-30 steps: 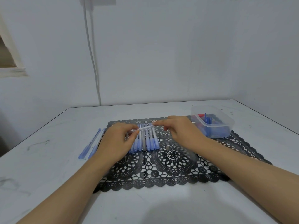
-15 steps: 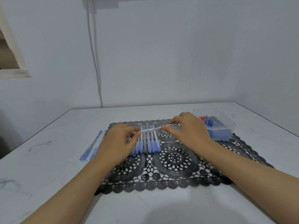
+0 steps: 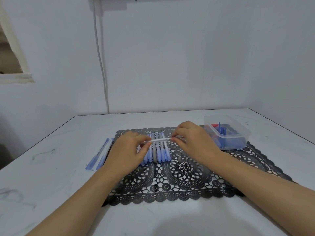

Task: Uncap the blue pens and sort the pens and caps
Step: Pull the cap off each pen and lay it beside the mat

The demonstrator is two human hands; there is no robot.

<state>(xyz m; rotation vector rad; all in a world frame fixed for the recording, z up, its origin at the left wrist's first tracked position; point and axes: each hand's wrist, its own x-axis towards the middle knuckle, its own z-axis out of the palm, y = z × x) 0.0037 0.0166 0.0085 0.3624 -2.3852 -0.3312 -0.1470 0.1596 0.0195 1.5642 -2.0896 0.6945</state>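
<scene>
Home-like room: lace placemat (image 3: 184,169), bare wall (image 3: 187,57).

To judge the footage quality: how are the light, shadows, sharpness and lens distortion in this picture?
Head view: soft, even light, no glare; a faint broad shadow on the table near the bottom edge. Head view: the wide lens bows the wall cable. Head view: the pen held by the left hand and right hand looks pale, slightly soft.

White table (image 3: 51,167) with black lace mat (image 3: 187,186) and two blue pens (image 3: 104,153).
</scene>
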